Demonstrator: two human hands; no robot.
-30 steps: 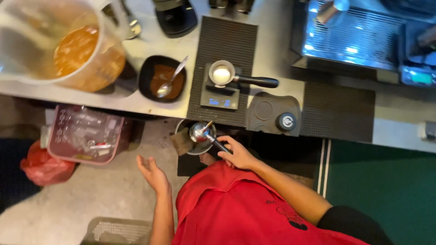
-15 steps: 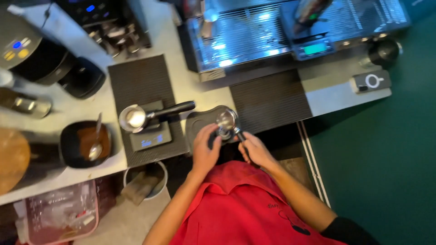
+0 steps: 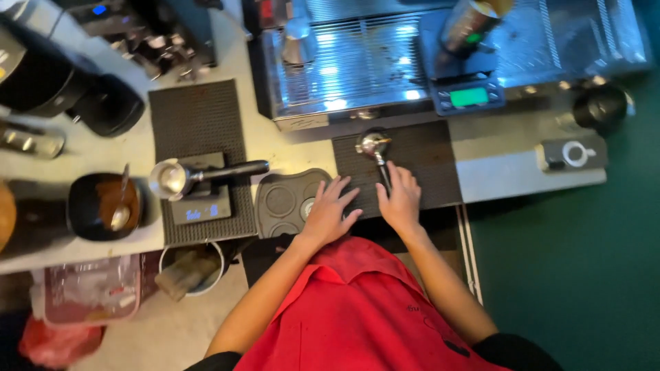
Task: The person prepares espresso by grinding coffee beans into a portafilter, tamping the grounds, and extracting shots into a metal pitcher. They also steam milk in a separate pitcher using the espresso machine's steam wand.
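Observation:
My right hand grips the dark handle of a metal portafilter that lies on a black ribbed mat in front of the espresso machine. My left hand rests flat with fingers spread on the edge of a dark tamping station. To the left, a second portafilter sits on a small scale with a lit display.
A black bowl with brown grounds and a spoon stands at the left counter edge. A grinder stands at the back left. Another scale sits on the machine's drip tray. A bucket and a plastic bin are on the floor.
The portafilter has moved from over the tamping station onto the ribbed mat at the right. My left hand came off it and now lies flat. The view has shifted left.

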